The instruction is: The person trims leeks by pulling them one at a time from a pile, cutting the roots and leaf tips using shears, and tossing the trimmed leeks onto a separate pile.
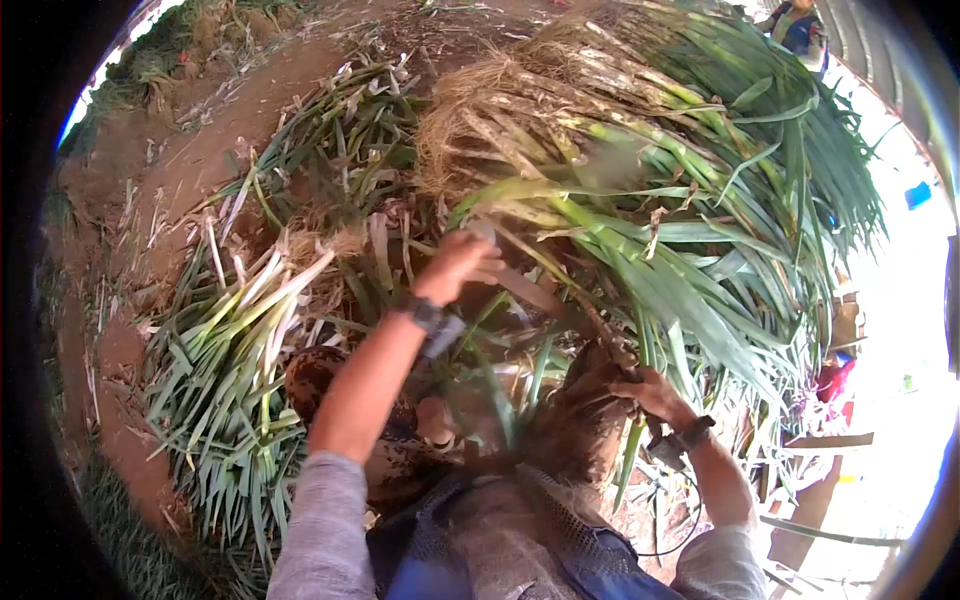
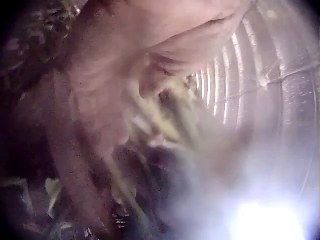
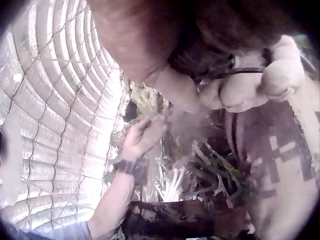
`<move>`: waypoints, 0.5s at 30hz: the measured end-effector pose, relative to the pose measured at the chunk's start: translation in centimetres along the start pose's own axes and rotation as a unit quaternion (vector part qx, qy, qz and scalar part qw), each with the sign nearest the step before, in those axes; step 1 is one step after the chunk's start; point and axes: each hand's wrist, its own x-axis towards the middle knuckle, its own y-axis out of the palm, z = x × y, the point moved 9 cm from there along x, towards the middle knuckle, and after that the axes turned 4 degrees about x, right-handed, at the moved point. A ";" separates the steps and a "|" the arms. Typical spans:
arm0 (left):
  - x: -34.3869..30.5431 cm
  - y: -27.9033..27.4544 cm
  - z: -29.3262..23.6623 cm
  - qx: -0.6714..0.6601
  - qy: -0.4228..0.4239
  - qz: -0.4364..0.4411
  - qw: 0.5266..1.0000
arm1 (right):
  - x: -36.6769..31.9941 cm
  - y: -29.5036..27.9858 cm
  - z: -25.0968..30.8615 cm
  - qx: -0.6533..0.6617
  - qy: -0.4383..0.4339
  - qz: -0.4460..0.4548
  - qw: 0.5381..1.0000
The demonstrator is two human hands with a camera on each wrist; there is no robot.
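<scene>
In the head view my left hand (image 1: 460,265) is raised over the middle with curled fingers, at the root ends of a heap of leeks. A blurred brownish leaf strip (image 1: 530,292) runs from it toward the right. Yellow-green leaf shows by its curled fingers (image 2: 107,120) in the left wrist view, much blurred. Lower right, my right hand (image 1: 655,395) grips a leek (image 1: 600,325) near my knee, with green leaves hanging below the hand. The fingers (image 3: 240,92) of that hand are curled in the right wrist view, and what they enclose is mostly hidden.
A large heap of leeks (image 1: 640,150), roots to the left, fills the upper right. Another bunch (image 1: 235,360) lies left on brown soil (image 1: 120,360). Leaf scraps (image 1: 350,130) lie ahead. A person (image 1: 797,32) is at the far right, beside a ribbed wall (image 1: 880,60).
</scene>
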 end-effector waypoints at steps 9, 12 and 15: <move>7.7 3.8 9.8 -0.146 -0.076 -0.141 0.976 | 0.2 1.1 1.3 -0.038 0.017 0.001 0.999; 3.9 2.7 8.2 -0.157 0.015 -0.220 0.963 | -0.9 1.5 3.4 -0.001 -0.004 0.017 1.000; -2.8 -1.4 9.9 -0.131 0.047 -0.311 0.940 | -2.2 1.9 6.3 0.040 -0.052 -0.007 0.998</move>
